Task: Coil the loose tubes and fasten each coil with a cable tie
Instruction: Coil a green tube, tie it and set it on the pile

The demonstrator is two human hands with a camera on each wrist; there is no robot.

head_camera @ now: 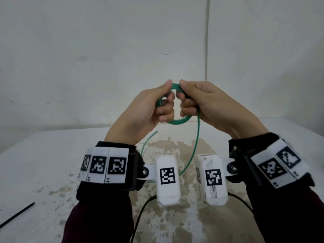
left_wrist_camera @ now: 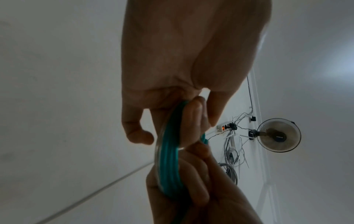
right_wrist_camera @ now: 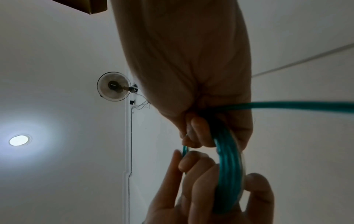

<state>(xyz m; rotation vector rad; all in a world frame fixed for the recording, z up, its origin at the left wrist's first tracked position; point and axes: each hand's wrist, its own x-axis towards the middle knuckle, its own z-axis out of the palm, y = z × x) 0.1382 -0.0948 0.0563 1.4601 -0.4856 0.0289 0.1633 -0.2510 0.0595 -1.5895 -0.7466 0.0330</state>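
White table (head_camera: 43,163), top worn w/ brown patches mid. Black cable tie (head_camera: 16,215) lies near left front edge.

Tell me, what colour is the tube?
Green tube, teal and translucent; clearest in the right wrist view.

The left hand (head_camera: 150,109) and right hand (head_camera: 206,104) meet above the table (head_camera: 43,155), thumbs nearly touching, each with a grip on one side of the coiled tube (head_camera: 172,121) between them. The tube's loose end hangs from the right hand's side, down between the two wrists. A cable tie (head_camera: 17,214) lies on the table — far left, near the front edge.
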